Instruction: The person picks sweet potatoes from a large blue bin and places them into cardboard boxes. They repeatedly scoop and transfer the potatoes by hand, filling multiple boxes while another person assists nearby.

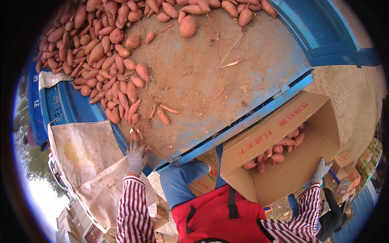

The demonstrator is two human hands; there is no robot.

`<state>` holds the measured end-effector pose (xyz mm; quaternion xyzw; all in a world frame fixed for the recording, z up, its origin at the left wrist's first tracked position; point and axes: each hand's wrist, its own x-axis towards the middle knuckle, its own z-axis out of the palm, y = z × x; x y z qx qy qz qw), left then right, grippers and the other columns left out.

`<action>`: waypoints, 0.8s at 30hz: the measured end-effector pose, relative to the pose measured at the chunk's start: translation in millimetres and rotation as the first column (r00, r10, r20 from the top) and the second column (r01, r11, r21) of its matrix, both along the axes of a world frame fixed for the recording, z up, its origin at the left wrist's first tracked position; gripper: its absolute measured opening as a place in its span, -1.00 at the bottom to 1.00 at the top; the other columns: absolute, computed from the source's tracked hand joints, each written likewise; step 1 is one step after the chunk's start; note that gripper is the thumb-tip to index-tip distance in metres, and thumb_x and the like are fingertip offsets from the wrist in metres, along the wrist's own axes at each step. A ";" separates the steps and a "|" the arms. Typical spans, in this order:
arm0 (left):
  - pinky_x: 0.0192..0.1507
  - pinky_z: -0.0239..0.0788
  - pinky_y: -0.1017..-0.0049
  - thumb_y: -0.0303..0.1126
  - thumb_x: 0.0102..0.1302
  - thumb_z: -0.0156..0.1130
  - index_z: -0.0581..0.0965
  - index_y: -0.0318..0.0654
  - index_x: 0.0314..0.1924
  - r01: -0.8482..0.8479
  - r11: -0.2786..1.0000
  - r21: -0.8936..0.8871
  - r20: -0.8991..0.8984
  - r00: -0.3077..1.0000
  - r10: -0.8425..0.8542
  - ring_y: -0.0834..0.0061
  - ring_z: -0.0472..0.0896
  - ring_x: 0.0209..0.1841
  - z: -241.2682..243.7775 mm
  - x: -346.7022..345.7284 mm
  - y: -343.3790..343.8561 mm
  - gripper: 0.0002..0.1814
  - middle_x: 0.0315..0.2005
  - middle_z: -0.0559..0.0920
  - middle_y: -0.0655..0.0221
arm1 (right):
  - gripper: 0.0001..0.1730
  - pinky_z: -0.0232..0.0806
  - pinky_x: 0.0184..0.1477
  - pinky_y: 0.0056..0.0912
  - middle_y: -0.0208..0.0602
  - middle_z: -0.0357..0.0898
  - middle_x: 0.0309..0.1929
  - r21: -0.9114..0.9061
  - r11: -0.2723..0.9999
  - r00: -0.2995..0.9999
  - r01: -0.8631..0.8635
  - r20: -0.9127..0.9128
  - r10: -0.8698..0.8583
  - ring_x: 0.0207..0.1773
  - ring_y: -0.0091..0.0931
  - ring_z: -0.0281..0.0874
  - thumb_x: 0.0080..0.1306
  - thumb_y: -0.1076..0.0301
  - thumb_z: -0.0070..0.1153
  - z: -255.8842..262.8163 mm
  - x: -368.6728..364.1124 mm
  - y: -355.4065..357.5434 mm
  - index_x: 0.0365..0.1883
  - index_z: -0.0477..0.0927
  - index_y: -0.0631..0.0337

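Observation:
My left hand (136,158), in a grey glove, reaches onto the soil-covered truck bed (188,79). Its fingertips are at a small sweet potato (134,134) with roots beside it; whether they grip it cannot be told. My right hand (321,170), also gloved, holds the rim of an open cardboard box (291,179) at its near right side. Several sweet potatoes (277,158) lie inside the box, which is tilted beside the bed's edge. A large heap of sweet potatoes (97,52) covers the far left of the bed.
A blue metal tailgate edge (237,121) runs between bed and box. A stained cloth sheet (88,155) hangs over the left side panel. Packed cartons (349,179) stand at the lower right, near another person's dark-gloved hand (330,209). Loose roots and straw (232,62) are scattered on the bed.

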<state>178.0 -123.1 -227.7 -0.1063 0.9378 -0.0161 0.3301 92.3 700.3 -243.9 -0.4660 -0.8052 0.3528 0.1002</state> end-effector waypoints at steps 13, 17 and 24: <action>0.22 0.35 0.46 -0.23 0.42 0.23 0.65 -0.31 0.03 -0.693 0.393 0.604 0.529 0.717 0.454 0.36 0.64 0.01 113.1 -70.8 86.6 -0.67 -0.11 0.72 0.33 | -0.11 0.22 0.40 -0.21 0.10 0.32 0.41 0.236 0.972 0.920 -0.005 0.383 -0.088 0.38 -0.10 0.39 0.32 0.33 0.10 14.9 -16.9 -30.2 0.54 -0.02 0.31; 0.21 0.35 0.47 -0.22 0.43 0.22 0.66 -0.32 0.01 -0.451 0.478 0.753 0.403 0.892 0.206 0.38 0.63 0.02 143.1 -162.5 116.3 -0.67 -0.11 0.72 0.33 | -0.10 0.19 0.43 -0.20 0.19 0.20 0.46 0.247 0.967 0.932 -0.069 0.362 -0.025 0.42 -0.09 0.31 0.32 0.29 0.10 -20.5 -3.2 -5.5 0.54 -0.02 0.32; 0.19 0.36 0.48 -0.21 0.44 0.20 0.67 -0.33 -0.03 -0.243 0.442 0.864 0.369 0.901 -0.227 0.41 0.61 0.04 202.3 -322.7 117.2 -0.67 -0.11 0.71 0.31 | -0.23 0.14 0.44 -0.16 0.07 0.28 0.43 0.401 0.915 0.966 -0.050 0.254 -0.058 0.44 -0.11 0.28 0.32 0.28 0.12 -44.3 5.8 -1.9 0.47 0.20 0.25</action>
